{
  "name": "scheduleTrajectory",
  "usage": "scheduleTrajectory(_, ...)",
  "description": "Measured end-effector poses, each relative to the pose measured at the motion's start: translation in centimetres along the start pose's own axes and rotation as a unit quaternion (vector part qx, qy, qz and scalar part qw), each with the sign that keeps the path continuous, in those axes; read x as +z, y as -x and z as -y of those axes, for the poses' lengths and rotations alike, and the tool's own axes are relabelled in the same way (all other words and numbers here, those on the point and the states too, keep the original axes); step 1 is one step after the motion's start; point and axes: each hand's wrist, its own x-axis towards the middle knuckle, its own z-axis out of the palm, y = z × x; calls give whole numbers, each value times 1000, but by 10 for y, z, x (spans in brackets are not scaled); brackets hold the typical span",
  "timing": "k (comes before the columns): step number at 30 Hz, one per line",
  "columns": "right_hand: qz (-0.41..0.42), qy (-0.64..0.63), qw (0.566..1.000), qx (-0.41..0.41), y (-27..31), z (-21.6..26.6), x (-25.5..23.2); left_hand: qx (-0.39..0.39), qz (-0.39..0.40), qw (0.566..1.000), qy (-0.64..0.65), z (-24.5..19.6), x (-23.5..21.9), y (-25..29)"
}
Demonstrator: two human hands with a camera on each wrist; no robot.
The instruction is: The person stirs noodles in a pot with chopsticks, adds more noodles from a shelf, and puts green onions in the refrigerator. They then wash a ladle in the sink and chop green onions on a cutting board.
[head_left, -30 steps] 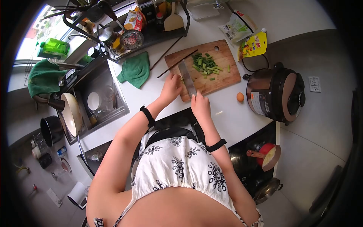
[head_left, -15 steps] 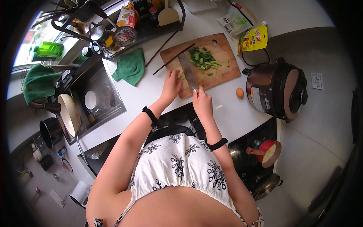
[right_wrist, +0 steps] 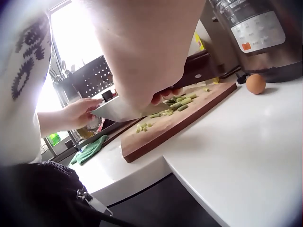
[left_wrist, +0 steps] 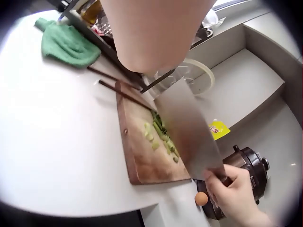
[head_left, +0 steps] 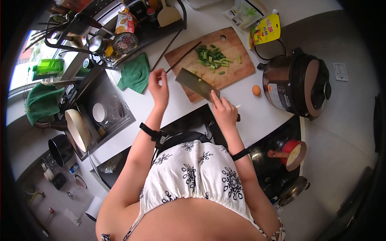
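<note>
My right hand [head_left: 225, 111] grips the handle of a broad cleaver [head_left: 195, 83]. The blade is lifted over the lower left of the wooden cutting board [head_left: 237, 72], its flat side showing in the head view. My left hand [head_left: 159, 89] is raised left of the board, fingers loosely bent and nothing seen in them. In the right wrist view the left hand [right_wrist: 78, 113] appears close to the blade's far end. Chopped green stalks [head_left: 212, 57] lie in a pile on the board, with small pale pieces [left_wrist: 149, 133] beside them.
One dark chopstick [head_left: 183, 56] crosses the board's left edge, another [head_left: 165, 50] lies on the counter beside a green cloth [head_left: 136, 73]. An egg [head_left: 256, 90] and an electric pressure cooker [head_left: 295, 86] stand to the right. The sink [head_left: 126, 108] is at the left.
My left hand has come off the board, moving left and up from beside the blade. The cleaver has been lifted and turned so its flat faces up, its tip swinging left.
</note>
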Motion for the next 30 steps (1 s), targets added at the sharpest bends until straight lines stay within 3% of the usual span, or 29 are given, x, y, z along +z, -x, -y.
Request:
scheduleTrajectory(2, -3, 42, 998, -55, 2, -2, -3, 37, 39, 998, -16, -22, -11, -17)
scheduleTrajectory(3, -4, 49, 997, -67, 3, -3, 0, 54, 106, 993, -9, -32, -8, -24)
scheduleTrajectory(4, -4, 47, 997, -64, 3, -4, 3, 55, 109, 992, -11, -38, -3, -29)
scheduleTrajectory(5, -6, 47, 996, -76, 2, -2, 6, 162, 235, 954, -85, -41, 2, -34)
scheduleTrajectory(6, -10, 47, 995, -90, 1, -2, 8, 265, 353, 883, -158, -44, 7, -35)
scheduleTrajectory(14, -1, 83, 989, -125, 1, 0, 12, 216, 338, 856, -326, -17, 42, -26)
scheduleTrajectory(20, 7, 92, 989, -111, 6, -9, 8, 264, 357, 856, -265, 5, 46, -49)
scheduleTrajectory(23, 0, 77, 993, -90, 14, -14, -2, 253, 343, 888, -171, 3, 50, -60)
scheduleTrajectory(25, -15, 55, 997, -59, 20, -16, -13, 233, 296, 914, -151, -10, 52, -65)
scheduleTrajectory(30, -9, 5, 999, 35, 44, -21, -26, 223, 333, 908, -119, -19, 70, -72)
